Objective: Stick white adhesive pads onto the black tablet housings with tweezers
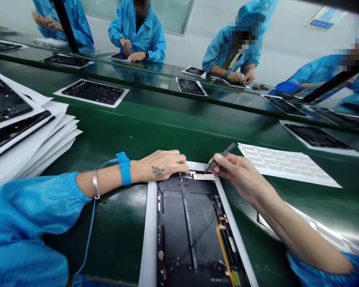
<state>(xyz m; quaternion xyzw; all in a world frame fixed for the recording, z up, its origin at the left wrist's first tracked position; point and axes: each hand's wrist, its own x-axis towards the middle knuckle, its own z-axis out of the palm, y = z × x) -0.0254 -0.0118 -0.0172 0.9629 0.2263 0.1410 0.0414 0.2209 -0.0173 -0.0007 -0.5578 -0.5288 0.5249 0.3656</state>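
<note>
An opened tablet back (pixel 194 227) with dark internals lies in a white tray (pixel 149 227) on the green bench in front of me. My left hand (pixel 160 164), with a blue wrist strap (pixel 124 168) and a silver bangle, rests fingers together on the tablet's top edge, pressing down near a pale strip (pixel 201 175). My right hand (pixel 237 173) pinches dark tweezers (pixel 220 155), their tip touching that strip at the top edge.
A stack of white trays with tablets (pixel 24 131) sits at the left. A white sheet of labels (pixel 284 163) lies right of my hand. More trays (pixel 92 92) ride the green conveyor. Several people in blue coats work across it.
</note>
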